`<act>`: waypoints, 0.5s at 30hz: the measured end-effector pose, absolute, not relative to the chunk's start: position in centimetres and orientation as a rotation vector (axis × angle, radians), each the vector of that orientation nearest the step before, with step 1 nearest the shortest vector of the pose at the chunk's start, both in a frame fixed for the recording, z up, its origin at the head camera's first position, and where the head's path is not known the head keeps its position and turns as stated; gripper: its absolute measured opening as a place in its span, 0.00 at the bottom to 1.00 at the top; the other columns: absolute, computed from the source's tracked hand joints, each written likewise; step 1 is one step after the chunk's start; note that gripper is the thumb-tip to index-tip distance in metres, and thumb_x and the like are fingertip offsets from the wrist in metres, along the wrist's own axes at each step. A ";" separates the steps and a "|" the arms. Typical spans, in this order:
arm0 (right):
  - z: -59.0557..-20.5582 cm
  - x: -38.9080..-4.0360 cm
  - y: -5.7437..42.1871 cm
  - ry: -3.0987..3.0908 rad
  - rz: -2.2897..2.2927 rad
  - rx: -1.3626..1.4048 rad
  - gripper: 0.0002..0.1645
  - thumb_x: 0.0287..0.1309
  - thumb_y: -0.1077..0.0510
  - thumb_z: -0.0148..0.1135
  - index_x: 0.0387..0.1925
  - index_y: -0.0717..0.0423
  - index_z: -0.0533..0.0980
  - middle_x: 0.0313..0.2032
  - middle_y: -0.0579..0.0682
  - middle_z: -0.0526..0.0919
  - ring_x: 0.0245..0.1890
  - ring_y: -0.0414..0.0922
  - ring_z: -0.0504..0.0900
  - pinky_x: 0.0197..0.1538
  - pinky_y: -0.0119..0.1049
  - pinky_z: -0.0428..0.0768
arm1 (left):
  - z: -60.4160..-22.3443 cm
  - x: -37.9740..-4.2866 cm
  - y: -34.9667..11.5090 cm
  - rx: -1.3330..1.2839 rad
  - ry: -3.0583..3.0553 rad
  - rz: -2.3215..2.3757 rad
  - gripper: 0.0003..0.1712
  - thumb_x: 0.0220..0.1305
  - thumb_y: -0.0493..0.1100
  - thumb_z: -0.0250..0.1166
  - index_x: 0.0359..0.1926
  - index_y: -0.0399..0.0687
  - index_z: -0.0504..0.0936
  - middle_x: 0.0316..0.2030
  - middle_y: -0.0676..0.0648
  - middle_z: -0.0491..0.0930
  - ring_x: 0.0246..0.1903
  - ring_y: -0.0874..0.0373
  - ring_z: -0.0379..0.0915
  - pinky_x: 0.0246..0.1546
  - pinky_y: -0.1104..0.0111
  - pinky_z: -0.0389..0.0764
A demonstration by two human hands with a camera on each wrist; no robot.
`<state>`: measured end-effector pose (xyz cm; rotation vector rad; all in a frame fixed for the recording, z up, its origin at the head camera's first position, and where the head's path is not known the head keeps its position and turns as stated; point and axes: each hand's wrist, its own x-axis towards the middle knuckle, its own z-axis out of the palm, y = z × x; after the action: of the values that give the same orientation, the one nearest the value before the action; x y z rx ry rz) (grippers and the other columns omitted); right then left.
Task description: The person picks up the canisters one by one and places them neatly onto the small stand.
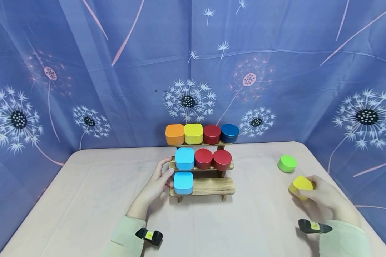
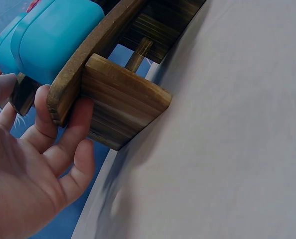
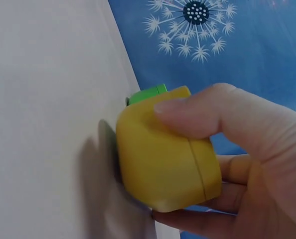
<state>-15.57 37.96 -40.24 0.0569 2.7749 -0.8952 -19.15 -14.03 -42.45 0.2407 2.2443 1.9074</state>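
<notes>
At the right, my right hand [image 1: 325, 196] grips a yellow square tin [image 1: 300, 185], thumb on one side and fingers on the other. The right wrist view shows the tin [image 3: 163, 154] close to the tabletop; whether it touches is unclear. A green round tin [image 1: 287, 163] sits just beyond it. My left hand [image 1: 156, 187] holds the left end of a three-tier wooden stand [image 1: 213, 185], its fingers around the shelf ends in the left wrist view. Beside those fingers, a light blue square tin [image 1: 183, 182] stands on the lowest tier.
On the middle tier are a light blue tin [image 1: 184, 159] and two red round tins [image 1: 203, 159]. Orange [image 1: 174, 134], yellow [image 1: 193, 134], dark red [image 1: 212, 134] and dark blue [image 1: 229, 133] tins line the top tier. A blue dandelion-print cloth [image 1: 132, 89] surrounds the table [image 1: 83, 200].
</notes>
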 end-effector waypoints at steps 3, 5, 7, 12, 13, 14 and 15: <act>-40.3 -15.6 37.5 2.838 -0.897 0.031 0.44 0.57 0.48 0.62 0.59 0.78 0.57 0.48 0.71 0.74 0.47 0.60 0.75 0.50 0.56 0.71 | -42.5 -19.2 -14.0 0.244 2.245 1.905 0.27 0.74 0.48 0.47 0.69 0.61 0.51 0.19 0.45 0.70 0.22 0.59 0.69 0.30 0.67 0.69; -40.4 -15.7 37.2 2.870 -0.907 0.018 0.44 0.57 0.48 0.63 0.59 0.78 0.57 0.48 0.72 0.74 0.47 0.62 0.74 0.50 0.57 0.71 | -42.5 -19.2 -14.0 0.248 2.246 1.903 0.27 0.74 0.48 0.47 0.69 0.61 0.51 0.20 0.45 0.70 0.22 0.59 0.69 0.30 0.66 0.69; -40.5 -15.7 36.8 2.903 -0.907 0.016 0.44 0.56 0.47 0.63 0.59 0.77 0.58 0.49 0.72 0.74 0.48 0.63 0.74 0.50 0.57 0.71 | -42.5 -19.2 -14.1 0.248 2.246 1.904 0.27 0.74 0.48 0.47 0.69 0.60 0.51 0.20 0.45 0.70 0.22 0.59 0.69 0.30 0.66 0.69; -40.7 -15.8 36.2 2.960 -0.935 -0.004 0.43 0.56 0.48 0.64 0.60 0.75 0.59 0.50 0.73 0.72 0.50 0.65 0.73 0.50 0.59 0.70 | -42.5 -19.2 -14.1 0.244 2.243 1.905 0.26 0.74 0.48 0.47 0.69 0.61 0.51 0.19 0.46 0.70 0.22 0.59 0.69 0.30 0.66 0.69; -40.7 -15.8 36.1 2.968 -0.941 -0.008 0.43 0.56 0.48 0.64 0.60 0.75 0.59 0.51 0.74 0.72 0.50 0.66 0.72 0.50 0.59 0.70 | -42.5 -19.2 -14.1 0.245 2.243 1.905 0.26 0.74 0.48 0.47 0.69 0.61 0.51 0.19 0.46 0.70 0.22 0.59 0.69 0.30 0.67 0.69; -40.8 -15.8 36.0 2.979 -0.945 -0.014 0.43 0.55 0.48 0.64 0.60 0.74 0.59 0.51 0.74 0.72 0.50 0.66 0.72 0.50 0.59 0.70 | -42.5 -19.2 -14.1 0.244 2.241 1.905 0.26 0.74 0.48 0.47 0.69 0.61 0.51 0.19 0.46 0.70 0.22 0.59 0.69 0.30 0.67 0.69; -40.8 -15.9 35.8 2.981 -0.954 -0.018 0.44 0.55 0.48 0.64 0.60 0.74 0.58 0.51 0.74 0.72 0.50 0.67 0.72 0.50 0.59 0.70 | -42.5 -19.2 -14.1 0.244 2.239 1.906 0.26 0.74 0.48 0.47 0.69 0.61 0.51 0.19 0.46 0.70 0.22 0.59 0.69 0.30 0.67 0.69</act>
<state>-15.87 35.83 -40.77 -0.0177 2.9812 -0.9541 -19.15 -14.08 -42.50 0.2440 2.2390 1.9059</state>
